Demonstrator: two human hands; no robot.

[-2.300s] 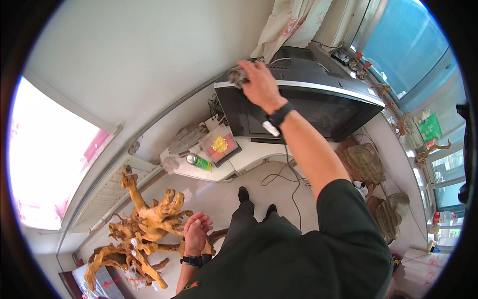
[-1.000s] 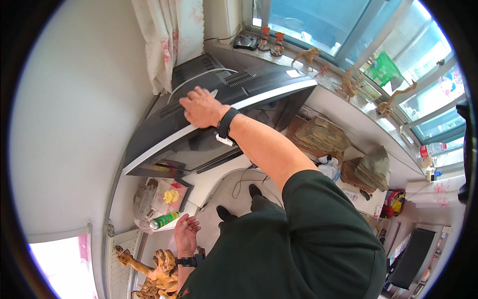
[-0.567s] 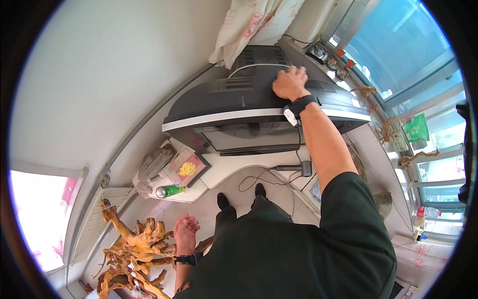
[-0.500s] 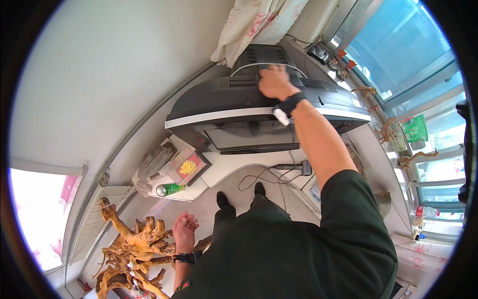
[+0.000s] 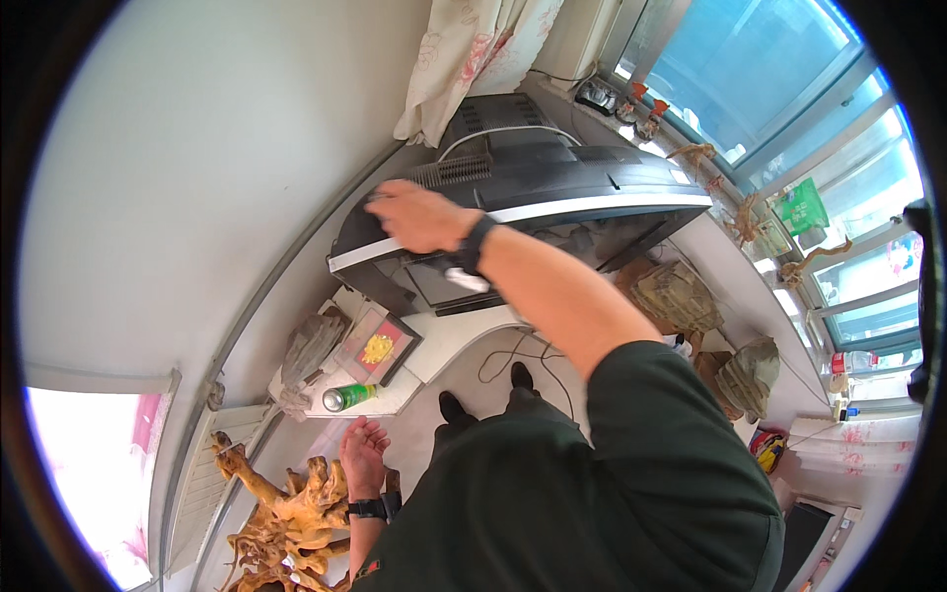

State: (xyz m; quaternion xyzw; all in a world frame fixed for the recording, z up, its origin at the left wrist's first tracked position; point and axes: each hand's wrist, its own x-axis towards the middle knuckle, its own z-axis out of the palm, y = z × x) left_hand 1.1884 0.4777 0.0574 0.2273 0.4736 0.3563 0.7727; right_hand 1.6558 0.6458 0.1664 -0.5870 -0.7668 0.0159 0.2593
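Pale wall (image 5: pixel 217 178) and blue-tinted window (image 5: pixel 750 79) frame a black television (image 5: pixel 582 178)

Wall fills the view from 9 to 11 o'clock, the window from 1 to 2. Between them, around 12 to 1, sits the silver-trimmed television on a white counter (image 5: pixel 447 342). Tangled driftwood (image 5: pixel 301 518) stands at 7 o'clock; a floral curtain (image 5: pixel 473 49) hangs at 12. A clear box with a yellow ornament (image 5: pixel 377 348) rests on the counter at 8. At 11, the right hand (image 5: pixel 422 217), fingers bent and partly closed, is over the television's left end; blur hides whether it grips anything. At 7, the left hand (image 5: pixel 363 456) is half open, fingers loosely curled, holding nothing, just below a green can (image 5: pixel 350 398).
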